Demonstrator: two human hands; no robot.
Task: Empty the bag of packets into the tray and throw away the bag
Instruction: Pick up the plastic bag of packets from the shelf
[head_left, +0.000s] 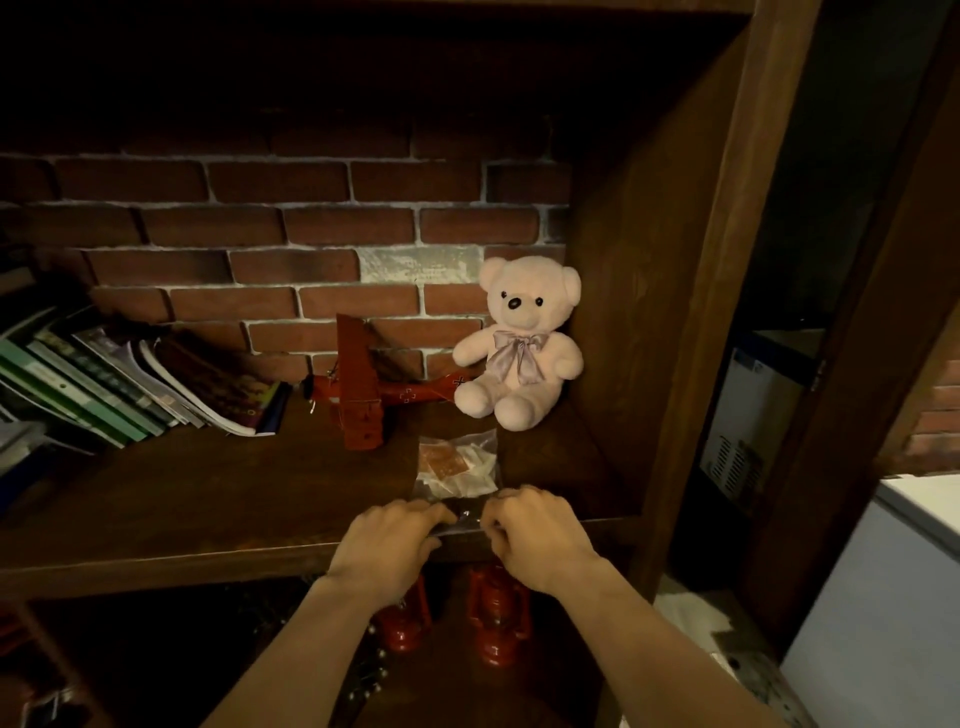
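Note:
A clear plastic bag (457, 465) lies flat on the dark wooden shelf (208, 499), near its front edge. Inside it I see orange and white packets. My left hand (387, 545) pinches the bag's near edge on the left side. My right hand (535, 535) pinches the same edge on the right side, a small gap between the two hands. The fingertips of both hands are curled over the edge. No tray shows in this view.
A cream teddy bear (519, 343) sits just behind the bag in the shelf's right corner. A red model plane (363, 389) stands to its left, and leaning books (130, 384) fill the far left. Two red lanterns (496, 618) stand on the shelf below. A white cabinet (883, 597) is at the right.

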